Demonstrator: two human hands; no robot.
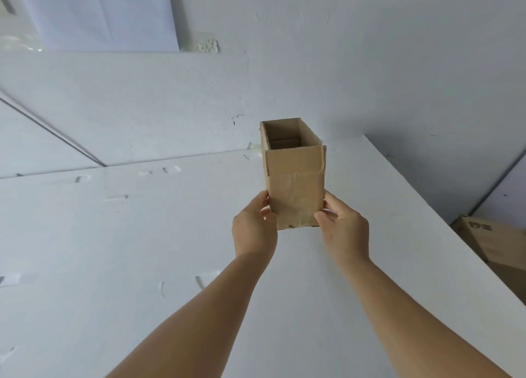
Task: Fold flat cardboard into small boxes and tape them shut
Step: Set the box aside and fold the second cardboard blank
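- Two bare hands hold one small brown cardboard box (294, 175) between them, out over the far right part of a white table surface (142, 249).
- Left hand (254, 229) grips the box's lower left edge; thumb lies on the near face, the other fingers are hidden round the side.
- Right hand (343, 229) grips the lower right edge; curled fingertips pinch the near bottom corner, thumb up along the side.
- Box stands upright, tall and narrow, top open. Flaps stand up round the opening; the near flap shows a crease line across the near face.
- Interior visible: brown walls, a folded flap low inside. Whether the bottom is closed cannot be told from here.
- Near face carries a glossy patch of clear tape, with its lower end near the bottom edge.
- Whether the box rests on the table or is lifted just off it cannot be told; the bottom edge sits level with the hands.
- Table surface is scuffed, with scraps of clear tape (115, 197) stuck to it left of the box and nearer.
- White wall panels (142, 92) rise beyond the table's far edge; a pale sheet (99, 13) hangs far left.
- Larger brown cardboard carton (495, 241) sits below the table's right edge, with faint print on its top.
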